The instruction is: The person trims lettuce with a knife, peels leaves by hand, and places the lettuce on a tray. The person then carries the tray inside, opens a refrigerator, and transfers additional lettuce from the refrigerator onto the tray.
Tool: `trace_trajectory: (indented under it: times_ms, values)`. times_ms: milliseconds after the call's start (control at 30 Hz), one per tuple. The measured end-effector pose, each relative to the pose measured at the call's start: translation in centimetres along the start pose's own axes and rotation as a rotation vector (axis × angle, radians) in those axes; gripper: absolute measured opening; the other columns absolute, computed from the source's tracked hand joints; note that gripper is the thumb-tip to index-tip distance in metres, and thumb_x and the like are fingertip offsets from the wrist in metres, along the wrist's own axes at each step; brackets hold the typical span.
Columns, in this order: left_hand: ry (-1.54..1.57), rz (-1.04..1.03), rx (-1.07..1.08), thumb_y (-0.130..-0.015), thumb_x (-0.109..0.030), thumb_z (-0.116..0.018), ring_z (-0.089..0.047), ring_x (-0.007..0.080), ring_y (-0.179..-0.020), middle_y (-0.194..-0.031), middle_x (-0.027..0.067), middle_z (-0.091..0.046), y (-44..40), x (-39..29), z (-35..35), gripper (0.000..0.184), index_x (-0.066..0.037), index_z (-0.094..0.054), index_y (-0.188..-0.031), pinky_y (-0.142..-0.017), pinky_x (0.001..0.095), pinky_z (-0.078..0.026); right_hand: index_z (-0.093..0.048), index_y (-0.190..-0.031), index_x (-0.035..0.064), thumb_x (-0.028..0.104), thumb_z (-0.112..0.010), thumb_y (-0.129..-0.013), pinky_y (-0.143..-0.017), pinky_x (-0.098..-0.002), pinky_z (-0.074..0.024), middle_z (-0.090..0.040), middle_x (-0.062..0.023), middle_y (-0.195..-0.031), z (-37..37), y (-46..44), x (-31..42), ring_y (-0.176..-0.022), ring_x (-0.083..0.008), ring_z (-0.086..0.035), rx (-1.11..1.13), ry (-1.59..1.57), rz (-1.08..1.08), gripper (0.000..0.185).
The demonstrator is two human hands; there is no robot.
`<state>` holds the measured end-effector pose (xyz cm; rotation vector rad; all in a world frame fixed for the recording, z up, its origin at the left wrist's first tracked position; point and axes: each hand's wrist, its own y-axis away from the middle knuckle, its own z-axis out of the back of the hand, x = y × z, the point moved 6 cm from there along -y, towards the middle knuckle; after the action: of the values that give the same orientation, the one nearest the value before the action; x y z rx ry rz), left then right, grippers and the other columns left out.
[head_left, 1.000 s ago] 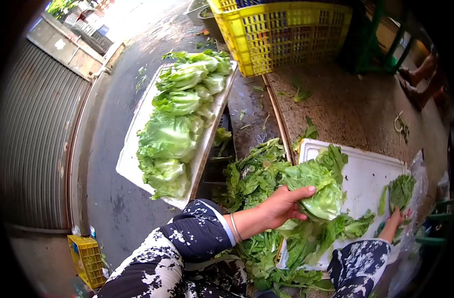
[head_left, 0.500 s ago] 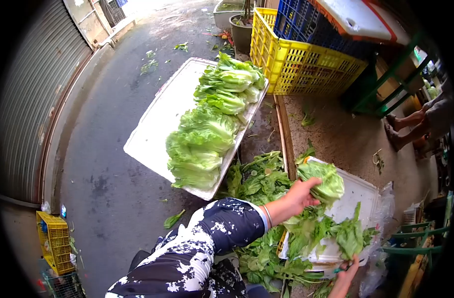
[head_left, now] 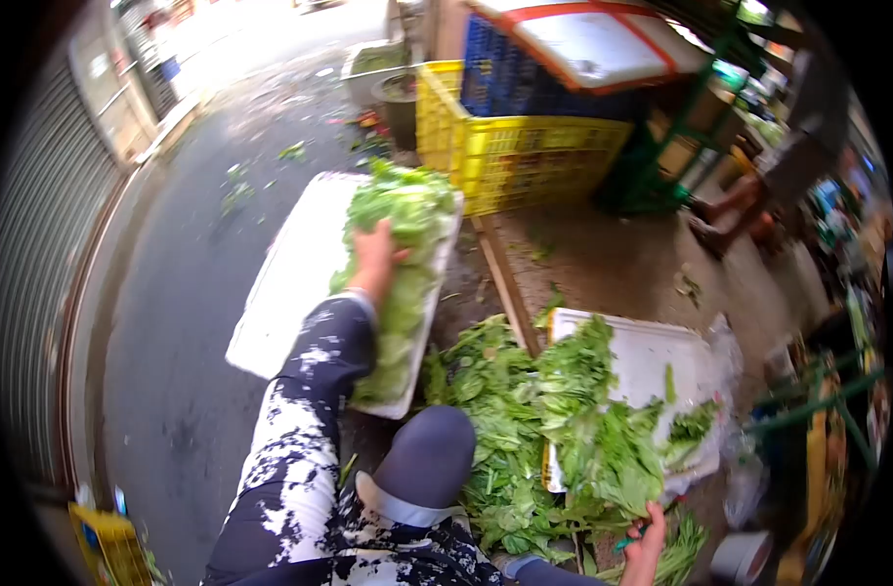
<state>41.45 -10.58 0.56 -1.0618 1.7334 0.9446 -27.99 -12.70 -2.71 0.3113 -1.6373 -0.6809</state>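
My left hand (head_left: 374, 256) reaches onto a head of lettuce (head_left: 407, 200) at the far end of a row on a white foam tray (head_left: 288, 262); its fingers look closed on the leaves, though motion blurs them. More lettuce (head_left: 388, 356) lies along that tray's right side. Low on the right, my right hand (head_left: 646, 535) is closed around a small teal thing (head_left: 622, 544), its kind unclear. Its fingertips touch loose lettuce leaves (head_left: 622, 459) that spill across a second white foam tray (head_left: 652, 356).
A heap of leaves (head_left: 495, 410) lies between the trays. Beyond stand a yellow crate (head_left: 515, 161), a blue crate (head_left: 525, 88) and a foam lid (head_left: 603, 44). Another person's legs (head_left: 735, 205) show at right, near a green metal frame (head_left: 696, 146). A rolling shutter (head_left: 51, 264) borders the left.
My left hand has swung left from above the right tray, carrying a head of lettuce to the row on the left tray. The view has shifted. My right hand stays by the leaves.
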Motion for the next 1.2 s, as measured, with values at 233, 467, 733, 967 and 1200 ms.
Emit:
trace_trajectory:
  times_ms: [233, 467, 733, 967, 1200]
  values:
    - [-0.103, 0.344, -0.018, -0.078, -0.025, -0.063, -0.057, 0.0283, -0.066, -0.106, 0.0215, -0.047, -5.1, 4.0, 4.6, 0.058, -0.005, -0.027, -0.119, -0.045, 0.0333, -0.053, -0.048, -0.097, 0.0081, 0.008, -0.065, -0.068, -0.035, -0.0205, -0.0276, -0.051, 0.0, -0.07, -2.2, 2.2, 1.5, -0.047, -0.0076, -0.041, -0.054, -0.054, 0.119, 0.034]
    - [-0.756, 0.057, -0.414, -0.068, -0.03, -0.067, -0.048, 0.0324, -0.09, -0.118, 0.0258, -0.029, 1.7, -2.2, 1.2, 0.087, -0.009, -0.012, -0.132, -0.061, 0.0377, -0.049, -0.052, -0.094, 0.0031, -0.004, -0.067, -0.065, -0.057, -0.0203, -0.0406, -0.052, 0.0012, -0.077, -3.2, 4.1, 3.7, -0.064, -0.0081, -0.049, 0.009, -0.035, 0.353, 0.034]
    - [-0.418, 0.704, 1.056, -0.085, -0.02, -0.053, -0.06, 0.0285, -0.084, -0.094, 0.0159, -0.057, 29.2, 6.5, -12.7, 0.037, 0.002, -0.044, -0.114, -0.067, 0.0388, -0.052, -0.056, -0.093, 0.0033, -0.003, -0.068, -0.065, -0.062, -0.0192, -0.0416, -0.056, 0.0, -0.086, -3.5, 5.1, 5.2, -0.068, -0.0072, -0.049, -0.053, 0.072, 0.824, 0.031]
    - [0.184, 1.301, 1.222, -0.082, -0.057, -0.04, -0.05, 0.0346, -0.104, -0.118, 0.0162, -0.048, 47.7, 8.3, -17.3, 0.066, -0.004, -0.038, -0.121, -0.083, 0.053, -0.044, -0.061, -0.087, 0.0063, -0.002, -0.068, -0.064, -0.075, -0.0281, -0.047, -0.059, -0.01, -0.099, -5.4, 12.2, 7.5, -0.089, -0.0222, -0.058, 0.107, 0.487, 1.324, 0.026]
    - [0.193, 1.316, 0.871, -0.082, -0.026, -0.056, -0.056, 0.0238, -0.093, -0.102, 0.0103, -0.056, 48.5, 12.0, -18.2, 0.032, -0.005, -0.048, -0.106, -0.082, 0.0395, -0.048, -0.058, -0.106, 0.0051, 0.031, -0.058, -0.083, -0.072, -0.0251, -0.0453, -0.061, -0.0091, -0.095, -1.7, 9.4, 7.1, -0.085, -0.0128, -0.057, -0.027, 0.199, 0.901, 0.035]
